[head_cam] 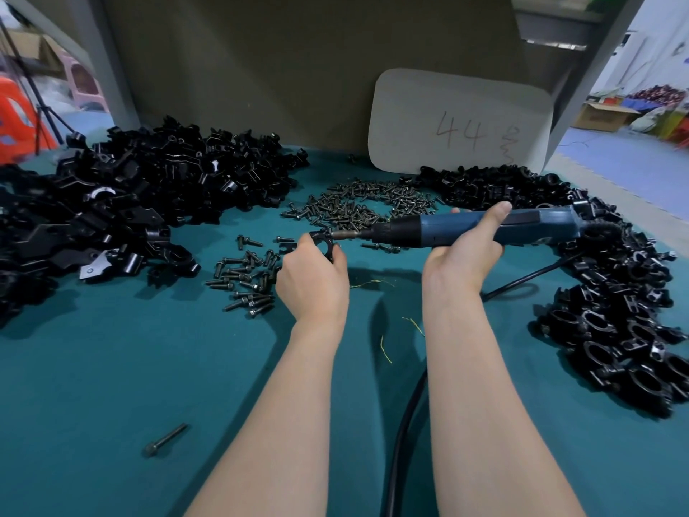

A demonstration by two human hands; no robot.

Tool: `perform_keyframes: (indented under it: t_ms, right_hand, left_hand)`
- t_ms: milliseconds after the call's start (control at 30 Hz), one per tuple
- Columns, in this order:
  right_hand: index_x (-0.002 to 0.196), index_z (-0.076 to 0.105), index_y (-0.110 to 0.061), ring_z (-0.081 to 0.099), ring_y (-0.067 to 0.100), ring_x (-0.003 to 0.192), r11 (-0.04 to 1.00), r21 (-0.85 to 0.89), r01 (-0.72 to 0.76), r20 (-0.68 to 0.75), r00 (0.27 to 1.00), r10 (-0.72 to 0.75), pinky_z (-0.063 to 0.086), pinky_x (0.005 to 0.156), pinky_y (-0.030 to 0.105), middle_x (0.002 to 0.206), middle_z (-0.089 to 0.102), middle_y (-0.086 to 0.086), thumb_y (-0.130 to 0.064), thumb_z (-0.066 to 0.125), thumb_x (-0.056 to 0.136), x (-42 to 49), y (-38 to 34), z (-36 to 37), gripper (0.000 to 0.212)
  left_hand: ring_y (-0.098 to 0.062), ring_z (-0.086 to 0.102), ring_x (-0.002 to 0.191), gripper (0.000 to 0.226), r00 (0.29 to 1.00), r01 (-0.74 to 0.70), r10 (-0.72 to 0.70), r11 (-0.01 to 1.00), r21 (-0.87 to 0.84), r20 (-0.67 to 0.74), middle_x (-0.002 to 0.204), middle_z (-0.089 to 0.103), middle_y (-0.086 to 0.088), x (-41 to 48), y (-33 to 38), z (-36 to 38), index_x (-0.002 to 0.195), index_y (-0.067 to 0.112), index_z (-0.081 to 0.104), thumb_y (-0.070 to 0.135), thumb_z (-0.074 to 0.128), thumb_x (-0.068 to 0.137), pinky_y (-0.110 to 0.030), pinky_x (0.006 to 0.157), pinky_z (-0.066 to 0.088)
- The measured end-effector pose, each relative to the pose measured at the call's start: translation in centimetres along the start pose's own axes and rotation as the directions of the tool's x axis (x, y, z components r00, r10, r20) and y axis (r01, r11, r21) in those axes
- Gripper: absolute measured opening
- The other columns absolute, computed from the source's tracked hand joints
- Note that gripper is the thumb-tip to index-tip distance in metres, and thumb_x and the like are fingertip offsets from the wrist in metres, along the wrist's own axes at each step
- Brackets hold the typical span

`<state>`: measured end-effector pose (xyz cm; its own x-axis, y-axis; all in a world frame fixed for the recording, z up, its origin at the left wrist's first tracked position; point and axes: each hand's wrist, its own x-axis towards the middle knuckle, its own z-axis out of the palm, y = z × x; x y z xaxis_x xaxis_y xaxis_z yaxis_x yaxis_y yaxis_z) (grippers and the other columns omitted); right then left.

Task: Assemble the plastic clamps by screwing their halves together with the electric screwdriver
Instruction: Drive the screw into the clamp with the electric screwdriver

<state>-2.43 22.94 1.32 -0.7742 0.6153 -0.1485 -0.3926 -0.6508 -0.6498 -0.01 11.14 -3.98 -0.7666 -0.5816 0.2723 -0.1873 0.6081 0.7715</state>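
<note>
Above the middle of the teal-covered desk, the left hand pinches a small black plastic clamp just left of the right hand, which grips the long blue electric screwdriver, lying level, bit at the clamp's right side.

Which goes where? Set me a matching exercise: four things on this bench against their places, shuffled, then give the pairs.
Things
1. screwdriver
2. clamp
3. card
4. long bolt

Places
A. propped at the back, right of centre
B. held in the left hand
C. alone on the mat, front left
D. held in the right hand

Pairs: 1-D, 2-B, 3-A, 4-C
</note>
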Motion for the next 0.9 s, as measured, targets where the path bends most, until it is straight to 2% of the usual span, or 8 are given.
perform_keyframes:
  t_ms: [333,567,733,900]
  right_hand:
    - [0.126,0.034,-0.007,0.061,0.007,0.079,1.000,-0.002,0.013,0.001,1.000,-0.013,0.048,0.052,0.011,0.099,0.053,-0.002,-0.042,0.047,0.098,-0.44,0.14,0.33,0.047]
    - [0.118,0.035,-0.009,0.061,0.009,0.080,1.000,-0.007,0.020,0.001,1.000,-0.020,0.046,0.050,0.010,0.096,0.053,-0.002,-0.042,0.047,0.098,-0.70,0.28,0.52,0.040]
    - [0.131,0.032,-0.006,0.062,0.008,0.078,1.000,-0.012,0.019,0.002,1.000,-0.019,0.047,0.050,0.010,0.100,0.054,-0.002,-0.043,0.047,0.098,-0.87,0.35,0.59,0.052]
    - [0.131,0.033,-0.007,0.061,0.006,0.079,0.999,-0.041,0.013,-0.009,1.000,-0.013,0.046,0.049,0.009,0.101,0.056,0.000,-0.044,0.047,0.097,-0.96,0.41,0.50,0.052]
  left_hand:
    - [-0.024,0.047,0.061,0.022,1.000,0.004,-0.004,1.000,-0.010,-0.009,0.068,0.051,0.000,0.02,-0.03,0.07,0.093,0.009,0.056,0.031,0.058,0.093,-0.029,0.057,0.032]
    - [-0.023,0.045,0.062,0.024,1.000,0.017,-0.017,1.000,-0.016,-0.016,0.068,0.050,0.001,0.04,-0.08,0.09,0.099,0.009,0.058,0.032,0.057,0.093,-0.029,0.058,0.031]
    - [-0.025,0.048,0.062,0.027,1.000,0.017,-0.017,1.000,-0.006,-0.013,0.071,0.054,-0.002,0.18,-0.14,0.15,0.102,0.007,0.058,0.032,0.057,0.094,-0.029,0.058,0.033]
    - [-0.025,0.050,0.063,0.026,1.000,0.016,-0.016,1.000,0.002,-0.011,0.071,0.056,-0.004,0.22,-0.19,0.22,0.099,0.007,0.057,0.032,0.056,0.094,-0.030,0.057,0.035]
